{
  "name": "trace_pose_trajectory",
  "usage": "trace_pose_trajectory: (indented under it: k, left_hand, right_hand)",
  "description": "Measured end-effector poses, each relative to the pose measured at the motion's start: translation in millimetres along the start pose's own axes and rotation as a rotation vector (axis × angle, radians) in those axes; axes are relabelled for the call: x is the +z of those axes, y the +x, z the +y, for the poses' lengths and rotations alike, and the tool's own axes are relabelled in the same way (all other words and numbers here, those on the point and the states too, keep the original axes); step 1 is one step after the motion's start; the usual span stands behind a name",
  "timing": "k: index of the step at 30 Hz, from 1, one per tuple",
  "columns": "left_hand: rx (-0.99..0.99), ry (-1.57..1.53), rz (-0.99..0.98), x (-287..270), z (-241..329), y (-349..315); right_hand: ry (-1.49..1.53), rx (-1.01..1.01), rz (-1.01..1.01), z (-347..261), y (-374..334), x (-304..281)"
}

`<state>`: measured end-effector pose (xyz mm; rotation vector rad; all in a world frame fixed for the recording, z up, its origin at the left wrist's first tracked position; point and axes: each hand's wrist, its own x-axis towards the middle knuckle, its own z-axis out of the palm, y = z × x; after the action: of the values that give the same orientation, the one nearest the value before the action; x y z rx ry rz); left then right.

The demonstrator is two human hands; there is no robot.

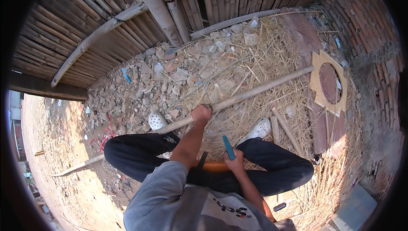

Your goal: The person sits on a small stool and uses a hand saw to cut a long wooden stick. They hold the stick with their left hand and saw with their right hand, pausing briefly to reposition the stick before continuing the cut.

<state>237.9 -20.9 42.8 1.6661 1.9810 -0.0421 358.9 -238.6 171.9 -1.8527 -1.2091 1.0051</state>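
A long, pale wooden pole (pixel 259 88) slants across the ground in front of me. My left hand (pixel 202 113) is closed around it near its middle, and its near end passes by my left shoe. In my right hand (pixel 234 161), a flat teal bar-shaped tool (pixel 228 147) points up and away from my lap; its exact kind is unclear, and its lower part is hidden in my fist. Just left of that hand is an orange object (pixel 212 166) between my thighs, with a dark strip (pixel 203 159) beside it.
Broken stones and rubble (pixel 170 76) lie ahead, with dry straw (pixel 272 48) to the right. A cardboard piece with a round hole (pixel 329 82) rests near the pole's far end. Slatted bamboo fencing (pixel 63 31) stands ahead, and a brick wall (pixel 378 61) rises at right. Short sticks (pixel 287 131) lie by my right shoe.
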Motion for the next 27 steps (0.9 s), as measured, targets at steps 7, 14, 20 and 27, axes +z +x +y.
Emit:
trace_pose_trajectory:
  k: [7,14,20,27]
  left_hand:
    - [-0.074,-0.002,0.01,3,-10,20]
    - [0.054,-0.011,-0.019,0,-27,16]
    - [0.131,0.143,-0.128,-29,-69,-16]
    - [0.034,0.126,-0.064,-39,-80,-38]
  right_hand:
    - [-0.08,0.086,-0.037,4,34,32]
    - [0.015,0.108,-0.048,11,-34,-2]
    - [-0.081,-0.021,0.055,4,8,20]
    - [0.019,0.098,0.006,-30,-88,-21]
